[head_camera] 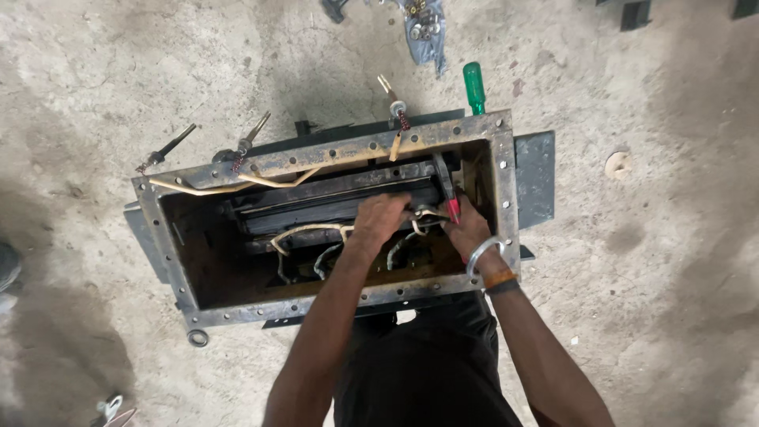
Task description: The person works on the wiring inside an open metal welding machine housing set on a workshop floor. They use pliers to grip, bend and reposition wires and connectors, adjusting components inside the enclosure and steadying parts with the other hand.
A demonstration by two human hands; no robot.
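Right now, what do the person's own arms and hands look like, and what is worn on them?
Both arms are bare, with no sleeves reaching the forearms, and both hands are gloveless. The right wrist carries a silver bangle, an orange band and a black band stacked together. The left hand and its wrist wear nothing. The right hand shows no rings that I can make out.

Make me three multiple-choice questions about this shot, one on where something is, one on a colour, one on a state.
1. Where does the green-handled screwdriver lie?
A. inside the box
B. on the floor beyond the box's far rim
C. in the left hand

2. What colour is the handle of the tool at the right hand?
A. red
B. blue
C. yellow

3. What state is the rusty metal box in?
A. lidded
C. upside down
B. open-topped, both hands inside

Answers: 1 B, it rests on concrete past the rim. 2 A, red shows above the fingers. 3 B, the left hand and the right reach among the wires.
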